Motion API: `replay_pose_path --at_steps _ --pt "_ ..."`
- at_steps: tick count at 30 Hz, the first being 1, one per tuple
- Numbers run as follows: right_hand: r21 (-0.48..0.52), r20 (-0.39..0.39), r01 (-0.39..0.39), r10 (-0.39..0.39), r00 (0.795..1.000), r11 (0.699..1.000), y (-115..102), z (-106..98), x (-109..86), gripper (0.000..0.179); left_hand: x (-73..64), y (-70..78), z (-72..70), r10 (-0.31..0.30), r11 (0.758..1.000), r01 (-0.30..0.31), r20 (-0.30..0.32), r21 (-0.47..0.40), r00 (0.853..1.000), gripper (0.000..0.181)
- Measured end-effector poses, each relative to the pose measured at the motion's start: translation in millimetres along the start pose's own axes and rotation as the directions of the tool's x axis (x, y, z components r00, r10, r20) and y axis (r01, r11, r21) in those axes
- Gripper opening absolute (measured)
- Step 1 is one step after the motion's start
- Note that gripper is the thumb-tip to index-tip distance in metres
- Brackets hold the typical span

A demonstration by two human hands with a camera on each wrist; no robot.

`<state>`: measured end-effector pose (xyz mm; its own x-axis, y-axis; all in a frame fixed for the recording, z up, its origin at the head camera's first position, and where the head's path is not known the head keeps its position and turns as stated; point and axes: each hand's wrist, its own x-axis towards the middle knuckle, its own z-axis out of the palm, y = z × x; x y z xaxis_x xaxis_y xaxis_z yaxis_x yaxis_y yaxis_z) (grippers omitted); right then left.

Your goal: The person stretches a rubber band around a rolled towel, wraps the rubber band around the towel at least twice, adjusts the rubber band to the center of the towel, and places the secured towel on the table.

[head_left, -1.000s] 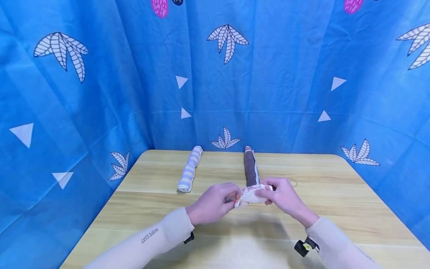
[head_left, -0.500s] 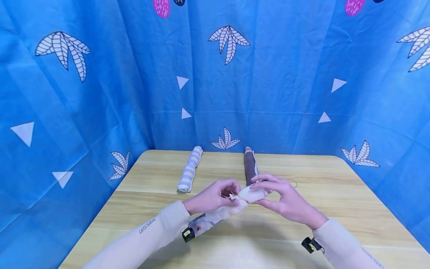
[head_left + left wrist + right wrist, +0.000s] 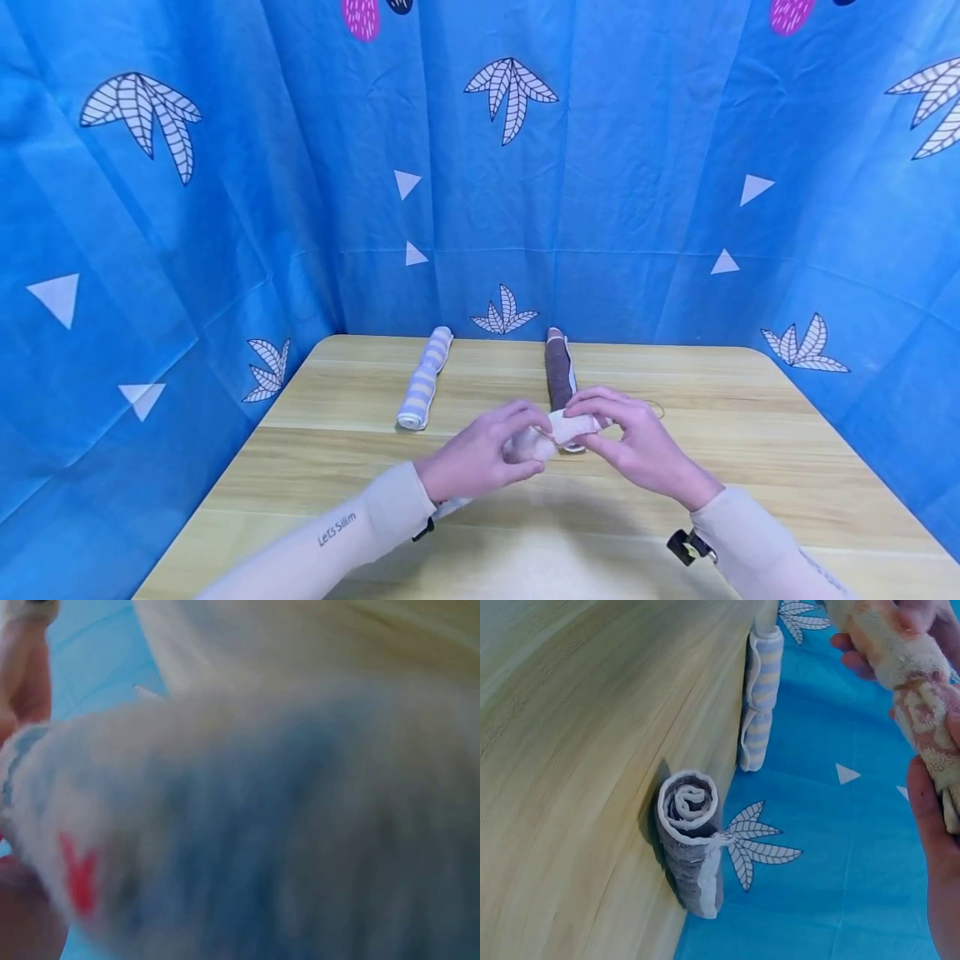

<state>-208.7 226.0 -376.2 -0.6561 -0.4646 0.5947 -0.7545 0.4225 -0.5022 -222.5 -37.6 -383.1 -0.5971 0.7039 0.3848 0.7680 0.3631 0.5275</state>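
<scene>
Both hands hold a pale rolled towel (image 3: pixel 570 425) with a faint print above the table. My left hand (image 3: pixel 483 450) grips it with fingers curled round its middle, and a thin rubber band (image 3: pixel 921 681) circles the roll there. At the other end my right hand (image 3: pixel 637 437) pinches the towel between thumb and fingers. In the left wrist view the rolled towel (image 3: pixel 225 817) fills most of the picture, blurred, with a red mark and blue patches. Part of the roll is hidden behind the left hand and sleeve in the head view.
Behind the hands a dark grey rolled towel (image 3: pixel 558 371) with white edging lies on the wooden table (image 3: pixel 735 433). A striped rolled towel (image 3: pixel 425 379) lies to its left. A loose rubber band (image 3: pixel 659 408) is right of the right hand. Blue curtains (image 3: pixel 637 167) surround the table.
The left hand's fingers have spread forward over the towel, along with the band. The roll has swung from crosswise to beneath the left forearm. The right hand keeps its end.
</scene>
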Motion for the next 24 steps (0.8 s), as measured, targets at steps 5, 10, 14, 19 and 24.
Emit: replay_pose_path --at_steps 5,10,14,19,24 --pt "-0.023 -0.068 -0.017 0.015 0.998 1.000 -1.1 0.8 -0.7 0.034 0.5 4.4 4.3 0.076 0.976 -0.060 -0.066 0.208 0.995 0.039" --pt "-0.051 -0.120 -0.031 0.024 0.993 0.998 -1.8 3.6 -1.5 0.036 4.0 6.8 5.5 0.078 0.958 -0.054 -0.077 0.282 0.994 0.037" --pt "-0.063 -0.133 -0.048 0.039 0.990 0.997 -3.1 5.7 -1.3 0.037 6.3 7.8 6.0 0.081 0.951 -0.056 -0.070 0.303 0.994 0.026" --pt "-0.074 -0.120 -0.044 0.035 0.992 0.996 -2.0 6.9 -0.3 0.037 8.3 6.9 8.9 0.074 0.942 -0.055 -0.047 0.332 0.996 0.015" --pt "-0.078 -0.116 -0.091 0.081 0.990 0.993 2.1 4.2 -1.2 0.032 6.6 3.6 8.7 0.102 0.900 -0.058 -0.078 0.433 0.992 0.017"
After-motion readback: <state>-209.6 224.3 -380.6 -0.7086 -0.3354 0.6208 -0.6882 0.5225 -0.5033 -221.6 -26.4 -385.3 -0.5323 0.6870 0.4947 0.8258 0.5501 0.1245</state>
